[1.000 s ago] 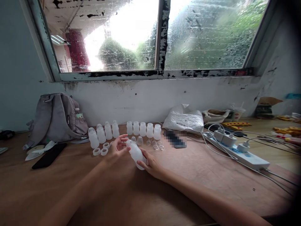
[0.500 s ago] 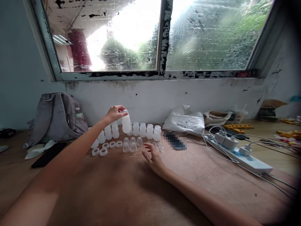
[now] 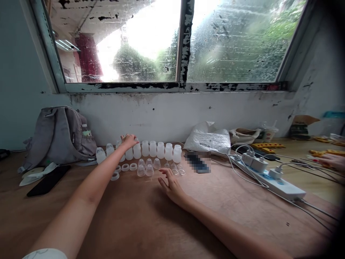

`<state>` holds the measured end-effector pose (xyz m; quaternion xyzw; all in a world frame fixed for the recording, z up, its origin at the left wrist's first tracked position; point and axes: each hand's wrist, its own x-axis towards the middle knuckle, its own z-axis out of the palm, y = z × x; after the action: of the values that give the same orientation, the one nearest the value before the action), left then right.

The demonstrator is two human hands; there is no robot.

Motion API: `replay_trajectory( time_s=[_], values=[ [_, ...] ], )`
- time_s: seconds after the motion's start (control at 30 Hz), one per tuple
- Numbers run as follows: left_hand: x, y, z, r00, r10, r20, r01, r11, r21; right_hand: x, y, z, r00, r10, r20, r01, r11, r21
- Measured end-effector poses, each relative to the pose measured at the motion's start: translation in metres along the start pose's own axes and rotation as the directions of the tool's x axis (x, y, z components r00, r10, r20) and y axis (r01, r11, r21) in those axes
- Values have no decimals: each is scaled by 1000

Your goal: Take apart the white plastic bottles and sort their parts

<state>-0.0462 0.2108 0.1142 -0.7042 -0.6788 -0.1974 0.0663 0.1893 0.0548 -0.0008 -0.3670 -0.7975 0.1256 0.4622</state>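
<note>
A row of frosted white baby bottles (image 3: 152, 150) stands along the back of the table. My left hand (image 3: 129, 141) reaches over its left part, with fingertips at the top of one baby bottle (image 3: 137, 151) standing in the row. The forearm hides part of the row. Before the bottles lie white screw rings (image 3: 125, 167) and several clear dome caps (image 3: 149, 170). My right hand (image 3: 172, 185) rests on the table with its fingers apart, holding nothing, right of the caps. Thin clear rings (image 3: 182, 172) lie just beyond it.
At left are a grey backpack (image 3: 60, 136) and a dark phone-like slab (image 3: 48, 181). A silver padded bag (image 3: 211, 140) lies against the wall. A power strip (image 3: 280, 183) with chargers and cables lies at right. Another person's hand (image 3: 331, 162) shows at the far right.
My left hand has lowered the raised baby bottle into the gap in the row. My right hand stays on the table. The view has shifted slightly, and another person's hand shows more clearly at right.
</note>
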Motion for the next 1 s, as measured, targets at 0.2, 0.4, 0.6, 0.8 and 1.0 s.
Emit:
replay_trajectory(
  time_s=[0.2, 0.4, 0.6, 0.8, 1.0],
  values=[
    [-3, 0, 8, 1000, -7, -13, 7, 1000, 11, -1, -1, 0, 999, -3, 38, 3, 1000, -6],
    [-17, 5, 1, 992, 54, -118, -52, 998, 25, -1, 1, -2, 997, -7, 76, 10, 999, -32],
    [-83, 3, 11, 966, 202, -159, -195, 979, 59, 9, 19, -12, 994, 63, 87, -41, 973, -226],
    [-148, -14, 50, 974, 190, -125, -175, 978, 116, 17, 49, -26, 967, 252, 23, -216, 869, -445],
    [-166, -19, 53, 956, 193, -220, -187, 981, 48, 17, 58, -30, 915, 399, -57, -366, 761, -536]
  ],
)
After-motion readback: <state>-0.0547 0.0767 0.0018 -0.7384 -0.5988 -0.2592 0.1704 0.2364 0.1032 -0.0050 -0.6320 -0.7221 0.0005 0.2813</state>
